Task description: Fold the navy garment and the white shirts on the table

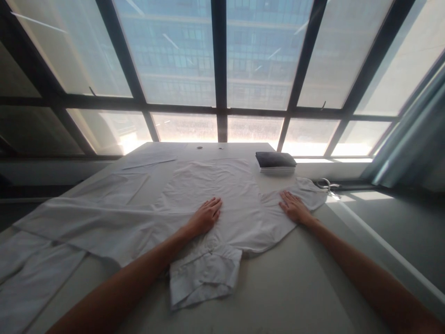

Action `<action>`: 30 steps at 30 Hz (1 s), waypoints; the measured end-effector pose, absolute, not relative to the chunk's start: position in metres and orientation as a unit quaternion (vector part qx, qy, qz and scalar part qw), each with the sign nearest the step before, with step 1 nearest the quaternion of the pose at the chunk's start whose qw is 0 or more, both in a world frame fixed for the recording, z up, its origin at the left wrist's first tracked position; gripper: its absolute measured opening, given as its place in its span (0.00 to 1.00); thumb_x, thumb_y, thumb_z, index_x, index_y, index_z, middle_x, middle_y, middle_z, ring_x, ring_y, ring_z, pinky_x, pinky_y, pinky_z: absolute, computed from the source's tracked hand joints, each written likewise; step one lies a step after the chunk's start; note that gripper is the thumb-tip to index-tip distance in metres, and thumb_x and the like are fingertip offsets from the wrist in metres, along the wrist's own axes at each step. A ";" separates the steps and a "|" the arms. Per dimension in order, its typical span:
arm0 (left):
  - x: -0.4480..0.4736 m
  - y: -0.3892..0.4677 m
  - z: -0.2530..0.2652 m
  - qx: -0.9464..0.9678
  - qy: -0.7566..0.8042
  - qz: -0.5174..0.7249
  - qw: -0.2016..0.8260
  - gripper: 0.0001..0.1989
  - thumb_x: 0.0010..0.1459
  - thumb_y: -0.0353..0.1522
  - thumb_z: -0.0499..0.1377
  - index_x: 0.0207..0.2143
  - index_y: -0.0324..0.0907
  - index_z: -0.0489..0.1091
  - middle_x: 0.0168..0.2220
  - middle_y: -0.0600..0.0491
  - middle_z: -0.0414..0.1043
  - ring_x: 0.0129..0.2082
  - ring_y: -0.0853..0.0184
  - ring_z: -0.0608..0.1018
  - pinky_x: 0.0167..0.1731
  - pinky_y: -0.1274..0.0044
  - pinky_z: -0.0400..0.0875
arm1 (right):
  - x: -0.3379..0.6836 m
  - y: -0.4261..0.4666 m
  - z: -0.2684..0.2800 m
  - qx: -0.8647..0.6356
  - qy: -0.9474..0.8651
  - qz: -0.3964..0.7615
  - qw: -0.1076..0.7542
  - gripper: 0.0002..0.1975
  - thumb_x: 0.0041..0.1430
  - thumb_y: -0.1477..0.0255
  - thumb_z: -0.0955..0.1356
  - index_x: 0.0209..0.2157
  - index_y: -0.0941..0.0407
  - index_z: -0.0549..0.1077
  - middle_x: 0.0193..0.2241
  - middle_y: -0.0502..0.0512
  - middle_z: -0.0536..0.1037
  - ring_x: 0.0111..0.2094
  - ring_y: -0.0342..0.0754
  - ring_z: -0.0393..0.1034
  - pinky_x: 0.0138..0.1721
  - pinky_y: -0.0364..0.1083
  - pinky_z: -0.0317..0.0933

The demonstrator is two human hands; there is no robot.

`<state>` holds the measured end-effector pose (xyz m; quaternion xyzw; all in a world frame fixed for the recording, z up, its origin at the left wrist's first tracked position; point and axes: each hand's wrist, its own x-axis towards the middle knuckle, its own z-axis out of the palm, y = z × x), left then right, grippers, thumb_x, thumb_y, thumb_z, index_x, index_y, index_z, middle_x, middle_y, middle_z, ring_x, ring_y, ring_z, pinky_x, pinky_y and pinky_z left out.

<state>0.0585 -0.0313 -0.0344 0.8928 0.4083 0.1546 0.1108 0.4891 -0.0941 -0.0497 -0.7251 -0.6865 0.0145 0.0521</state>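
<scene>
A white garment, which looks like a shirt or coat, lies spread over the white table, with creases across its middle. My left hand rests flat on the middle of the cloth, fingers stretched out. Further right, my right hand presses flat on a narrower part of the garment near the table's right side, its fingers extended too. Neither hand grips anything. One short sleeve hangs toward me below my left forearm, its opening folded over. Part of the cloth is hidden under my left arm.
Folded dark and white cloths are stacked at the back right. A curved shiny object sits by the right table edge. More white fabric covers the left side. Tall framed windows rise behind the table; a curtain hangs right.
</scene>
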 end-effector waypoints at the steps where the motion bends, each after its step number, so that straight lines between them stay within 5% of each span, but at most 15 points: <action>1: 0.059 -0.031 -0.034 0.893 0.408 0.153 0.109 0.26 0.68 0.35 0.48 0.66 0.37 0.64 0.69 0.43 0.58 0.71 0.57 0.58 0.69 0.61 0.52 | 0.496 -0.093 -0.050 -0.728 -0.684 0.014 0.044 0.33 0.73 0.60 0.53 0.72 0.62 0.52 0.72 0.65 0.49 0.73 0.57 0.42 0.69 0.59 0.41; 11: 0.059 -0.030 -0.035 0.899 0.407 0.136 0.086 0.27 0.69 0.35 0.47 0.67 0.36 0.63 0.69 0.43 0.58 0.71 0.56 0.58 0.69 0.61 0.53 | 0.520 -0.090 -0.045 -0.794 -0.600 -0.029 0.094 0.31 0.72 0.61 0.54 0.68 0.66 0.61 0.70 0.71 0.57 0.71 0.61 0.47 0.68 0.60 0.44; 18: 0.060 -0.033 -0.033 0.899 0.408 0.134 0.089 0.27 0.69 0.34 0.48 0.67 0.37 0.62 0.70 0.44 0.58 0.71 0.57 0.58 0.70 0.62 0.52 | 0.395 -0.099 -0.023 -0.676 -0.715 0.022 0.177 0.31 0.73 0.61 0.52 0.70 0.63 0.57 0.72 0.66 0.53 0.73 0.54 0.42 0.70 0.57 0.40; 23: 0.059 -0.035 -0.031 0.900 0.409 0.124 0.088 0.27 0.69 0.34 0.47 0.68 0.35 0.61 0.70 0.43 0.57 0.71 0.56 0.57 0.70 0.62 0.52 | 0.337 -0.102 -0.032 -0.588 -0.796 0.080 0.123 0.33 0.73 0.59 0.55 0.71 0.63 0.55 0.72 0.65 0.50 0.73 0.54 0.40 0.70 0.58 0.36; 30: 0.059 -0.033 -0.031 0.899 0.411 0.117 0.092 0.27 0.70 0.35 0.46 0.68 0.36 0.61 0.70 0.44 0.56 0.72 0.56 0.56 0.70 0.62 0.51 | 0.407 -0.086 -0.036 -0.644 -0.760 0.042 0.071 0.33 0.74 0.57 0.52 0.73 0.59 0.50 0.73 0.61 0.46 0.73 0.55 0.39 0.70 0.60 0.38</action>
